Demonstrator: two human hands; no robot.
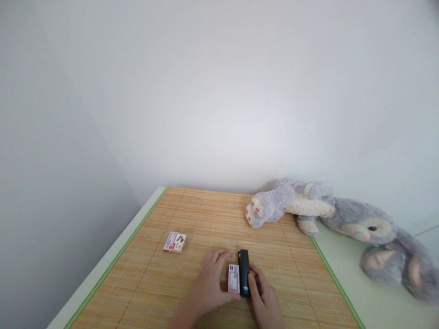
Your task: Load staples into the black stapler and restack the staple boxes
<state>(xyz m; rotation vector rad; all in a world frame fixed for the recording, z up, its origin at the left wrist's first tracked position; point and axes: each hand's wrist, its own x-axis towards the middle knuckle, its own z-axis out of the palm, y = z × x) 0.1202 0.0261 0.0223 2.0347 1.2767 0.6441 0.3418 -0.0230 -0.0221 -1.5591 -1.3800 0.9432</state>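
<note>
A black stapler lies lengthwise on the bamboo mat, pointing away from me. Close against its left side sits a small white and red staple box. My left hand curves around the left of this box, fingers and thumb spread apart, the thumb near the box's lower edge. On the stapler's right side rests my right hand, its thumb and bent fingers at the stapler's near half. Farther off to the left are white and red staple boxes lying side by side, one with a stapler picture.
The bamboo mat has a green border and covers most of a pale table. A grey plush rabbit lies along the back right, over the mat's edge. A white wall stands behind.
</note>
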